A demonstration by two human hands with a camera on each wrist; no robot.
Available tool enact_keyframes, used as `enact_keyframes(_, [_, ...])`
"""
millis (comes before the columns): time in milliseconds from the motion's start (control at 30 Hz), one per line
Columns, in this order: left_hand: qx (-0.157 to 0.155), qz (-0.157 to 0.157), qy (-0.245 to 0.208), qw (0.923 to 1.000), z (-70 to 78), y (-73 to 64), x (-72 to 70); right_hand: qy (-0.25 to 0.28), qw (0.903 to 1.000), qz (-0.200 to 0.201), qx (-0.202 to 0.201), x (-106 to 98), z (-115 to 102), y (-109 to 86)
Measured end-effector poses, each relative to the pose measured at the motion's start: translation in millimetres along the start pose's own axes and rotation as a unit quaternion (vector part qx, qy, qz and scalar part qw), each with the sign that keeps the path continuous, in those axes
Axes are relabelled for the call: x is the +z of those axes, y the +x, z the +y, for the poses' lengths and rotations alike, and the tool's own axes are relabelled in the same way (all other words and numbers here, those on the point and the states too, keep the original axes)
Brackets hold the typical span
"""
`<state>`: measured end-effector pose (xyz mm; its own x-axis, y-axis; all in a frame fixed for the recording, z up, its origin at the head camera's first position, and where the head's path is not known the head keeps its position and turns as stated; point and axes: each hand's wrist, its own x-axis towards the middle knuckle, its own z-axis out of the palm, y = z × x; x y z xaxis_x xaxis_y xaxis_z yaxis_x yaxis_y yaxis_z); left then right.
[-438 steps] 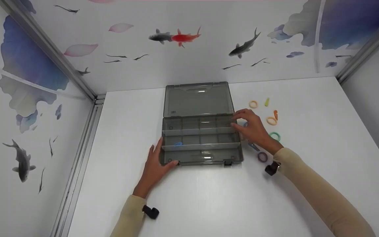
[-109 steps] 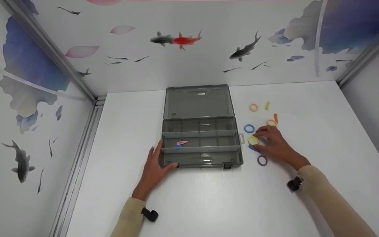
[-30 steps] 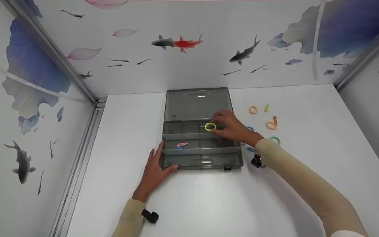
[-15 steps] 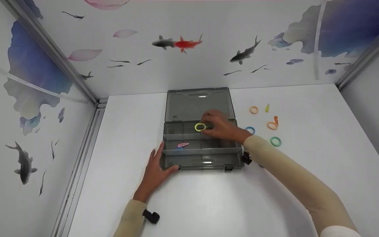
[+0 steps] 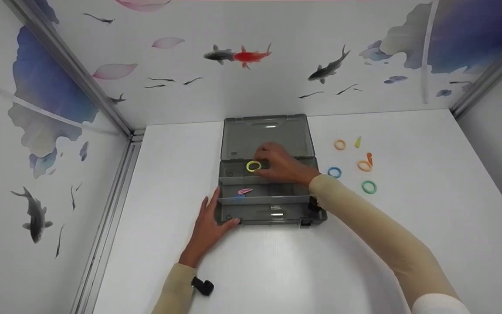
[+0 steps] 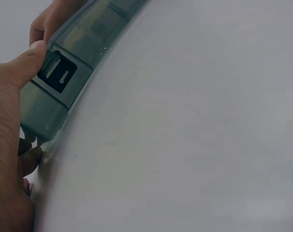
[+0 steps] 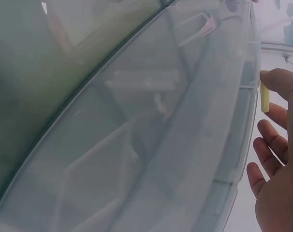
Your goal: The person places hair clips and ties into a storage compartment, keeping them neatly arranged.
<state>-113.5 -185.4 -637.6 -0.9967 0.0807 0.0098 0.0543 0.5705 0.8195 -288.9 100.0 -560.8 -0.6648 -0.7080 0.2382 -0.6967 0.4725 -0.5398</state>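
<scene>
A grey see-through compartment box [image 5: 273, 212] lies open, its lid folded back. My left hand [image 5: 207, 229] holds its front left corner, thumb at the front edge beside the latch [image 6: 58, 71] and fingers along the left side. Over the back row, my right hand [image 5: 279, 163] pinches a yellow hair tie [image 5: 248, 169] between thumb and fingertips. The right wrist view shows this yellow hair tie [image 7: 265, 99] edge-on, with the other fingers [image 7: 268, 150] loosely bent. A pink hair clip [image 5: 245, 191] and a blue hair clip [image 5: 239, 197] lie in the middle row's left part.
On the white table [image 5: 408, 226], right of the box, lie a blue hair tie [image 5: 334, 172], a green one [image 5: 369, 187] and two orange ones [image 5: 340, 144]. A yellow clip [image 5: 358, 141] and an orange clip [image 5: 369, 158] lie near them. My right sleeve [image 5: 364, 222] crosses the box's right edge.
My right hand has picked the yellow hair tie off the table and carried it left over the back row. The pink clip has come into the middle row. My left hand has stayed at the corner.
</scene>
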Motion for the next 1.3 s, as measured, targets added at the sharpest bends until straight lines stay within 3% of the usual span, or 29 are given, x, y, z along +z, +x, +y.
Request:
enact_keyframes(400, [0.009, -0.002, -0.002, 1.0000, -1.0, 0.4, 2.3, -0.014, 0.9998, -0.015, -0.003, 10.2, -7.8, 15.8])
enact_keyframes(800, [-0.013, -0.009, 0.004, 0.9999, 3.6, -1.3, 2.2, -0.014, 0.9999, -0.010, -0.001, 20.5, -13.3, 21.9])
enact_keyframes(1300, [-0.015, -0.010, -0.003, 0.9998, 0.5, -1.6, -1.9, -0.016, 0.9993, -0.027, 0.017, 32.2, -19.3, 39.0])
